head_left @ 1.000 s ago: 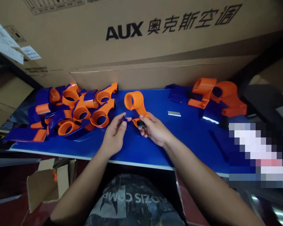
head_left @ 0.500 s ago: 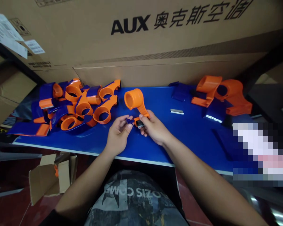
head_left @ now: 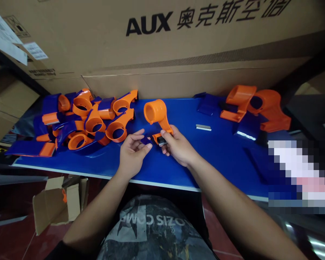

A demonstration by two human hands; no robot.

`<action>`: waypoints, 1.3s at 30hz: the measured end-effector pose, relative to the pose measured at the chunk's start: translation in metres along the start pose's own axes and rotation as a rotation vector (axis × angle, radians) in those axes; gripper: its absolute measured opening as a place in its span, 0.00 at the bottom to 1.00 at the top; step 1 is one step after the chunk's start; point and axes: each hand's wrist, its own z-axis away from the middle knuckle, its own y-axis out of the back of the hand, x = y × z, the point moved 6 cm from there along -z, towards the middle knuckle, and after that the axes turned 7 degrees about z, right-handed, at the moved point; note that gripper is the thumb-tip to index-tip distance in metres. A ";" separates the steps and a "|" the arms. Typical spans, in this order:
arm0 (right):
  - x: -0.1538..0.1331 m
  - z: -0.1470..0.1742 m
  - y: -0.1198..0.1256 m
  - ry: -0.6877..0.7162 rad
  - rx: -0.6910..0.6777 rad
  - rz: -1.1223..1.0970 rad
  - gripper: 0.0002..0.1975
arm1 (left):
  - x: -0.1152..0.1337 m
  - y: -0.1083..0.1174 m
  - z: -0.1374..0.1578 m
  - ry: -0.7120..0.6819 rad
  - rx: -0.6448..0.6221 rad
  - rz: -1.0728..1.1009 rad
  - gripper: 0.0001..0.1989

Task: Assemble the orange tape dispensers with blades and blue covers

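Left hand [head_left: 132, 154]: fingers loosely parted; cannot tell if gripping small blue part [head_left: 146, 141];
Right hand [head_left: 178, 147]: closed on orange holder [head_left: 155, 111];
Orange holder: over mid worktop [head_left: 176, 177]; lower end partly hidden

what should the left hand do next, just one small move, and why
Probably close the left hand more firmly on the small dark blue plastic piece at its fingertips: its fingers look spread and their grip is unclear, while the right hand holds the orange plastic holder with a round ring close by.
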 end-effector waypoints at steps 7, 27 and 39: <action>0.000 0.000 -0.002 0.011 -0.023 0.006 0.17 | 0.006 0.000 -0.004 -0.227 -0.083 -0.295 0.13; 0.002 0.001 -0.004 -0.006 -0.086 0.020 0.15 | 0.023 -0.024 0.003 -0.652 -0.329 -0.887 0.17; 0.001 0.002 -0.002 -0.074 -0.025 -0.015 0.13 | 0.013 -0.025 0.014 -0.401 -0.375 -0.731 0.27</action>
